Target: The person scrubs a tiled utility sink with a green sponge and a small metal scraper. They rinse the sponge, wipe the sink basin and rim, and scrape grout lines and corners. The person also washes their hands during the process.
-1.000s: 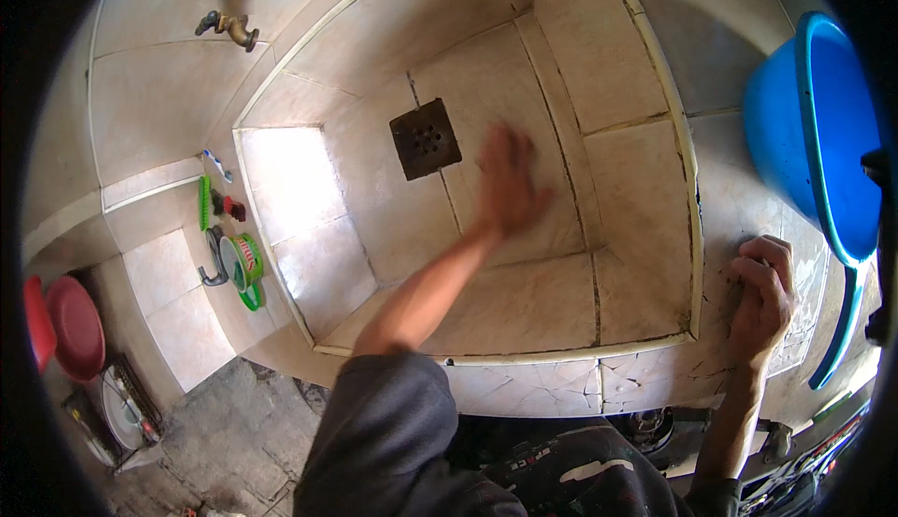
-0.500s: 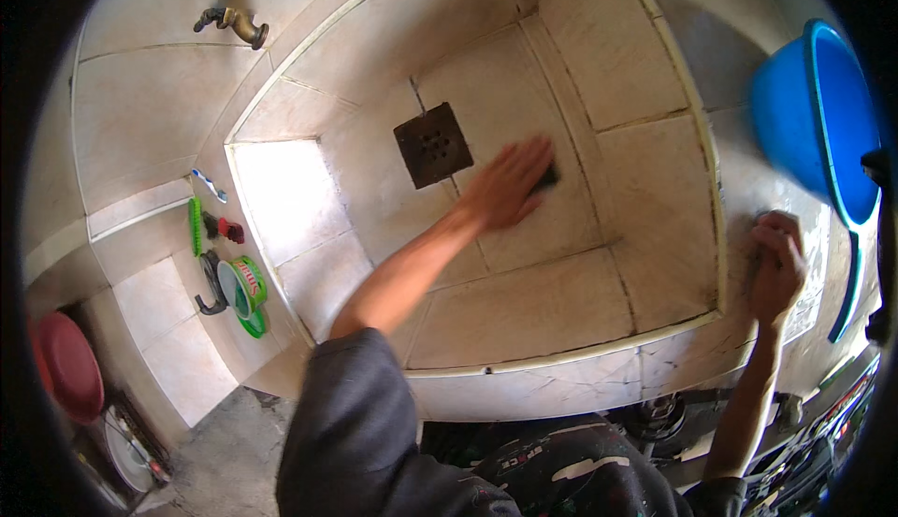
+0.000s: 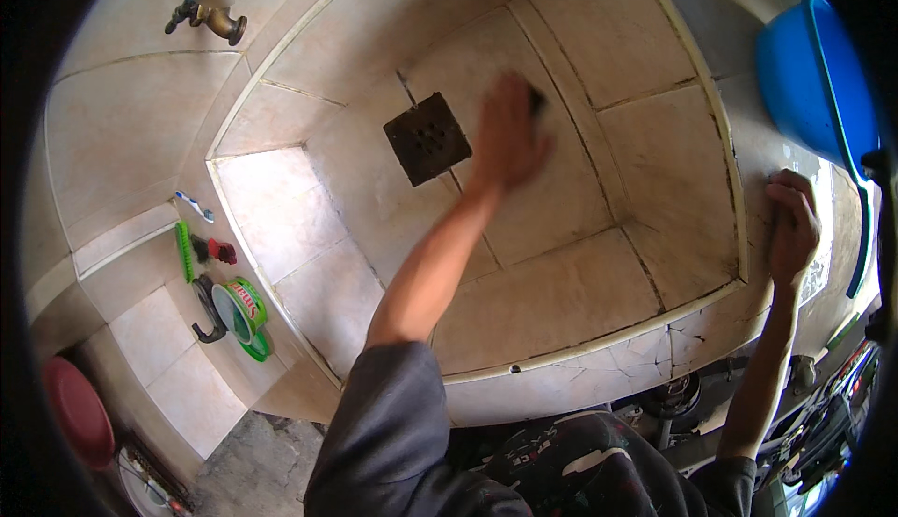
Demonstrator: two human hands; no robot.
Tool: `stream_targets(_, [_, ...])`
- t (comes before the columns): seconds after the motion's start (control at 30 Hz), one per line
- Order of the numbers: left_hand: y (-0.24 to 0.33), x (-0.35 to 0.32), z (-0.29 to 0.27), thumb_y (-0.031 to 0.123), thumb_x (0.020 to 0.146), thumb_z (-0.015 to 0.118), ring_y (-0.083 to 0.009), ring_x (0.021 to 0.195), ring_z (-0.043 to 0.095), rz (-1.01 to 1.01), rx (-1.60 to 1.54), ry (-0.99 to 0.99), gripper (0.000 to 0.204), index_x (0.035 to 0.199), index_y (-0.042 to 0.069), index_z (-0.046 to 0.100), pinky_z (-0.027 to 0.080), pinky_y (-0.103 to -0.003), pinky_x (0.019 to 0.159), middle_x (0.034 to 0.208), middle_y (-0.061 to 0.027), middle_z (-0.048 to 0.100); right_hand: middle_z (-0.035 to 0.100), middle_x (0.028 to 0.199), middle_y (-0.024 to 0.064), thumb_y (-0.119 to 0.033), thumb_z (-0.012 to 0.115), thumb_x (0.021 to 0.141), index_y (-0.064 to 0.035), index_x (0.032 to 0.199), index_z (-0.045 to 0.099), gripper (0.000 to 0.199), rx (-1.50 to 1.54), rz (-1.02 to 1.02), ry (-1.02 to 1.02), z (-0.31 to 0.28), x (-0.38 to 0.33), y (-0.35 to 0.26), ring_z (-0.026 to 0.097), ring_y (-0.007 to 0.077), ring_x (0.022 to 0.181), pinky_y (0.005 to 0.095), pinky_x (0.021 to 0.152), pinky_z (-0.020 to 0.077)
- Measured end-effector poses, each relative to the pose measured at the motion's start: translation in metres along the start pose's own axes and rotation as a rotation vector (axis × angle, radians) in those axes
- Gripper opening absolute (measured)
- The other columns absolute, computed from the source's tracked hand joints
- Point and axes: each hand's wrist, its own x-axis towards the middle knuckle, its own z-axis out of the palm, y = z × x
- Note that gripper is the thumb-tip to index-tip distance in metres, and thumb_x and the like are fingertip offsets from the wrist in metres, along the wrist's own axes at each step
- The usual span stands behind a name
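Observation:
Inside the tiled basin [image 3: 538,302], my left hand [image 3: 510,138] presses on the floor to the right of the drain. A small dark pad [image 3: 536,100] shows past its fingers; most of it is hidden beneath the hand, which motion smears slightly. The square, rusty brown drain cover [image 3: 427,138] with several holes lies just left of that hand. On the basin's right ledge rests my right hand [image 3: 793,222], its fingers curled and nothing visible in them.
A blue plastic basin [image 3: 804,87] stands beyond my right hand. Along the left ledge are a green tub [image 3: 245,307], a green brush [image 3: 184,251], a red-and-black brush [image 3: 221,251] and a toothbrush [image 3: 195,207]. A brass tap [image 3: 220,23] juts from the wall above.
My left hand has slid farther up the basin floor with the dark pad, its fingers now pointing upward. My right hand still rests on the ledge. The whole view has shifted slightly.

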Motion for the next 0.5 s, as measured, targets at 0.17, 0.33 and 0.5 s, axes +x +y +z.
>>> stream_targets(0.17, [0.010,-0.019,-0.011,0.029,0.079,0.059,-0.0327,0.138,0.011,0.251,-0.029,-0.502,0.081,0.140,-0.004,0.018,0.010,-0.045,0.112,0.147,-0.0198,0.017,0.061,0.096,0.0088,0.014,0.049,0.076,-0.0023,0.082,0.061,0.021,-0.044,0.080,-0.007,-0.002,0.001,-0.007,0.059,0.0223,0.088,0.0301,0.079,0.0485])
stream_targets(0.33, [0.036,0.019,0.003,0.032,0.080,0.056,-0.0326,0.138,0.011,-0.020,0.031,0.050,0.080,0.140,-0.004,0.018,0.010,-0.046,0.111,0.147,-0.0224,0.015,0.060,0.093,0.0098,0.011,0.052,0.075,-0.0020,0.081,0.061,0.016,0.115,-0.021,0.005,-0.005,0.007,-0.011,0.059,0.0224,0.087,0.0304,0.075,0.0494])
stream_targets(0.5, [0.042,0.019,0.001,0.032,0.080,0.056,-0.0342,0.138,0.011,0.220,0.045,-0.399,0.080,0.140,-0.004,0.017,0.010,-0.045,0.111,0.147,-0.0230,0.015,0.060,0.090,0.0101,0.007,0.053,0.076,-0.0034,0.079,0.061,0.013,0.144,-0.055,-0.005,-0.007,0.008,-0.011,0.059,0.0241,0.085,0.0326,0.072,0.0502])
